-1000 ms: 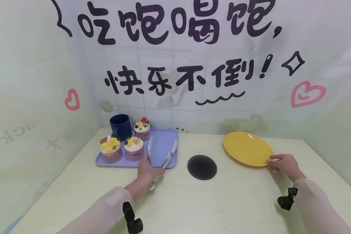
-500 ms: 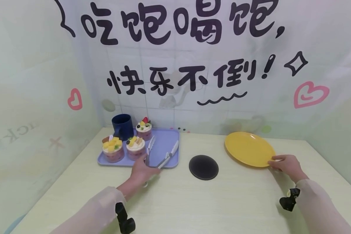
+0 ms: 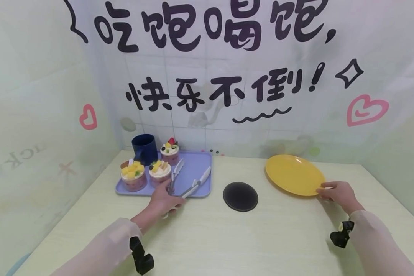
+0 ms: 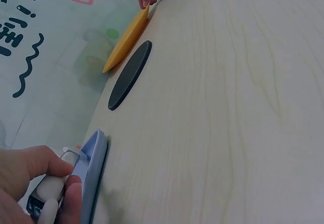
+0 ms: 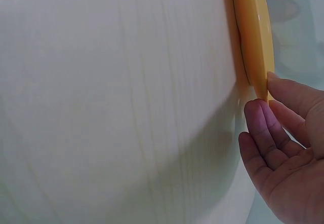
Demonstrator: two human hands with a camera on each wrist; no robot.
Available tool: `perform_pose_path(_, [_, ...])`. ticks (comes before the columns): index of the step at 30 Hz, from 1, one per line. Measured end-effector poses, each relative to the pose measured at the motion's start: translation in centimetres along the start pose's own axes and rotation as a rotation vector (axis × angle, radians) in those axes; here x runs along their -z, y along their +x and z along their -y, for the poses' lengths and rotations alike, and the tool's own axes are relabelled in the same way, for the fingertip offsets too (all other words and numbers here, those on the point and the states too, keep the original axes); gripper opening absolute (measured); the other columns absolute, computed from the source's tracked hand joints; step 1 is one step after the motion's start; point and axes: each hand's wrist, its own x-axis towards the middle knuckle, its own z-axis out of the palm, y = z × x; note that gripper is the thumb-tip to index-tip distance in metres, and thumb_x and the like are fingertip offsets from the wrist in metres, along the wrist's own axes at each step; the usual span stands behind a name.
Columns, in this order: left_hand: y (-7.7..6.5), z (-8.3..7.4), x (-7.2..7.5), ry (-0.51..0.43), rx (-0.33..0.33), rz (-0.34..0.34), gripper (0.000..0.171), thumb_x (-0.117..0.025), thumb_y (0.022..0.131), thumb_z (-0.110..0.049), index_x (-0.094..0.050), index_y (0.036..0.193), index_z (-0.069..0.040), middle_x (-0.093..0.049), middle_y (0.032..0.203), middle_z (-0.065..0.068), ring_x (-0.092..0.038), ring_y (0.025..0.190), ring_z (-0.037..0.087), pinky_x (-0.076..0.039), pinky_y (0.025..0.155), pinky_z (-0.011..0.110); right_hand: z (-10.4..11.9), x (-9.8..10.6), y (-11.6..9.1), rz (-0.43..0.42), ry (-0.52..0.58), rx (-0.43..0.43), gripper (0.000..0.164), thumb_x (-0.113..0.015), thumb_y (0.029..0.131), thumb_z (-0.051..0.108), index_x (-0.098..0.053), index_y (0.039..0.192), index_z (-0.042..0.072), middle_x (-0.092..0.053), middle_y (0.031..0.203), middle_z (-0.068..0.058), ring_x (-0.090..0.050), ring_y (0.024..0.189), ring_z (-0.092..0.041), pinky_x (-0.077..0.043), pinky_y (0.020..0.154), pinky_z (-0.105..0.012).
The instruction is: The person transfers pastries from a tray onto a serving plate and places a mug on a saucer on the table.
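Note:
Serving tongs [image 3: 195,186] are gripped in my left hand [image 3: 162,202] at the tray's front edge. Their two arms are spread, tips pointing away over the bare right part of the lavender tray [image 3: 200,163]. Close to the left arm of the tongs is a dessert cup [image 3: 160,177] topped with cream and fruit. A second fruit-topped cup [image 3: 133,179] is to its left, and a third cup [image 3: 170,153] is behind. My right hand [image 3: 339,194] pinches the near right rim of a yellow plate [image 3: 293,174] between thumb and fingers; the right wrist view shows its rim [image 5: 258,36] edge-on.
A dark blue mug [image 3: 145,148] occupies the tray's back left corner. Between tray and plate lies a round black coaster [image 3: 240,196] on the pale wooden table [image 3: 241,241]. Printed wall sheets [image 3: 227,134] enclose the back and sides.
My left hand has shifted left, and the tongs have turned so their tips lean more to the right. My right hand stays at the plate's rim.

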Motion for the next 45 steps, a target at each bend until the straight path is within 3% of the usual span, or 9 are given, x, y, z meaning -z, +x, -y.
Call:
perform_pose_path(4, [-0.1,0.0,0.0,0.022,-0.019,-0.014,0.086,-0.072,0.072,0.0,-0.024,0.144,-0.004,-0.049,0.11,0.026,-0.061,0.059,0.017,-0.05,0.048,0.03,0.1,0.0,0.0,0.001,-0.001,0.001,0.062,-0.066,0.085,0.026,-0.044,0.119,-0.021,-0.067,0.077,-0.007,-0.057,0.07,-0.014,-0.045,0.063,-0.026])
perform_pose_path(14, [-0.3,0.3,0.2,0.028,-0.044,-0.035,0.087,-0.078,0.071,-0.007,-0.028,0.143,-0.006,-0.043,0.123,0.025,-0.057,0.051,0.016,-0.048,0.045,0.028,-0.3,0.0,0.3,0.009,-0.011,-0.043,0.068,-0.066,0.084,0.031,-0.042,0.122,-0.02,-0.067,0.081,-0.007,-0.056,0.074,-0.017,-0.044,0.068,-0.028])
perform_pose_path(24, [-0.7,0.0,1.4,-0.013,-0.091,0.012,0.09,-0.077,0.072,-0.006,-0.025,0.145,-0.012,-0.033,0.137,0.024,-0.058,0.054,0.016,-0.051,0.051,0.028,-0.3,0.0,0.2,0.011,-0.001,-0.046,0.067,-0.067,0.084,0.03,-0.042,0.121,-0.021,-0.067,0.082,-0.008,-0.057,0.074,-0.016,-0.044,0.071,-0.031])
perform_pose_path(33, [-1.2,-0.8,2.4,0.035,-0.119,0.042,0.09,-0.078,0.071,-0.009,-0.027,0.145,-0.014,-0.046,0.121,0.017,-0.058,0.057,0.018,-0.051,0.052,0.03,-0.2,-0.1,0.3,0.01,-0.006,-0.027,0.066,-0.067,0.084,0.029,-0.044,0.12,-0.021,-0.067,0.079,-0.006,-0.057,0.073,-0.015,-0.044,0.065,-0.025])
perform_pose_path(38, [-1.5,-1.1,3.4,0.055,-0.156,0.072,0.089,-0.078,0.071,-0.011,-0.028,0.144,-0.011,-0.049,0.12,0.017,-0.058,0.056,0.017,-0.051,0.053,0.031,-0.1,0.0,0.4,0.011,-0.005,-0.028,0.065,-0.067,0.084,0.028,-0.044,0.12,-0.021,-0.067,0.08,-0.006,-0.057,0.073,-0.015,-0.044,0.065,-0.025])
perform_pose_path(45, [-1.9,-1.5,4.9,0.117,-0.159,0.095,0.089,-0.08,0.071,-0.018,-0.029,0.144,-0.012,-0.044,0.125,0.021,-0.059,0.056,0.017,-0.052,0.053,0.031,0.0,0.0,0.3,0.015,-0.008,-0.035,0.067,-0.067,0.083,0.03,-0.043,0.12,-0.021,-0.067,0.08,-0.007,-0.057,0.073,-0.016,-0.044,0.066,-0.027])
